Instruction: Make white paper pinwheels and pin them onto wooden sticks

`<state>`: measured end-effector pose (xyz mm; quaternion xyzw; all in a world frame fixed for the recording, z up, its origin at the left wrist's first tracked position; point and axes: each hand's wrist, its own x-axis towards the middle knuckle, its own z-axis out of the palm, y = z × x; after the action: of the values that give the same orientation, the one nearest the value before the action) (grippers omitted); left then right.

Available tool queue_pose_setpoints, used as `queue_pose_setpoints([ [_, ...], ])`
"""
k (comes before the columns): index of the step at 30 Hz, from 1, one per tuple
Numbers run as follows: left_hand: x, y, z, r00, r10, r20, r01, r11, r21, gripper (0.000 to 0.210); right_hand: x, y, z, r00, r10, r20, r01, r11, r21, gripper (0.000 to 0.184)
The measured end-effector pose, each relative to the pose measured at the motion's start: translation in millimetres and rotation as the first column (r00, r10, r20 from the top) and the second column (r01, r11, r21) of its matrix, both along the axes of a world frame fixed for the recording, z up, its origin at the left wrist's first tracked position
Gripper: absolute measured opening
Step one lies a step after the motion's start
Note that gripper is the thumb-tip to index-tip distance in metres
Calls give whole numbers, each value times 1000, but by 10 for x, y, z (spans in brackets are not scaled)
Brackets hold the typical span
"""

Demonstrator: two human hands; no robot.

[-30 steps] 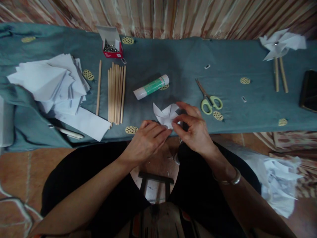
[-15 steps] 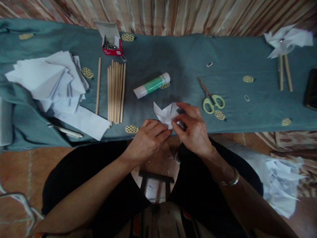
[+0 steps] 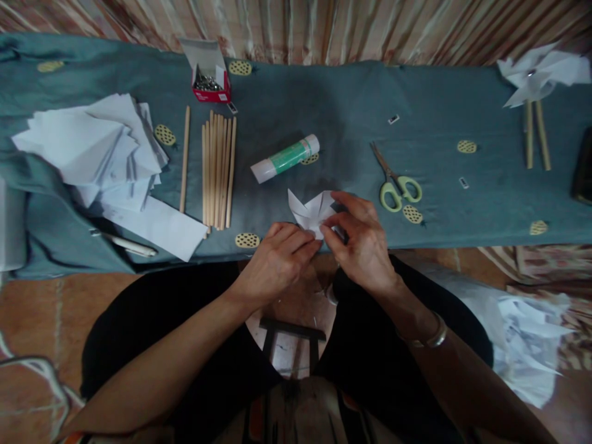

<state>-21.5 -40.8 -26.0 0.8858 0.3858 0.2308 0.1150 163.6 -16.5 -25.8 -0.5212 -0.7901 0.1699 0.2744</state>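
Observation:
A small white paper pinwheel, cut and folded into points, is held at the table's front edge. My left hand grips its lower left side, fingers closed on the paper. On the other side, my right hand pinches it between thumb and index finger, near the centre. A further finger of that hand touches the upper right point. Just beyond lies a glue stick with a green label. To the right are green-handled scissors, blades pointing away from me.
Wooden sticks lie in a row on the left, beside a pile of white paper. Behind them is an opened red box of metal pins. A finished-looking pinwheel with sticks lies far right. A pen rests front left.
Both hands keep the same hold on the paper pinwheel. The whole view has shifted very slightly; nothing on the table has visibly moved.

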Motion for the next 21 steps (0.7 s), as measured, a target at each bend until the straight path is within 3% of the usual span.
queue_pose_setpoints([
  [7,2,3,-4,1000,1,4,-1,1000,13,18,2,-4,-9,1000,-20,12,20,1000,0,7],
  [21,11,0,-7,1000,-2,6,2,1000,4,19,17,-27,-26,999,34,-40,-34,999,8,17],
])
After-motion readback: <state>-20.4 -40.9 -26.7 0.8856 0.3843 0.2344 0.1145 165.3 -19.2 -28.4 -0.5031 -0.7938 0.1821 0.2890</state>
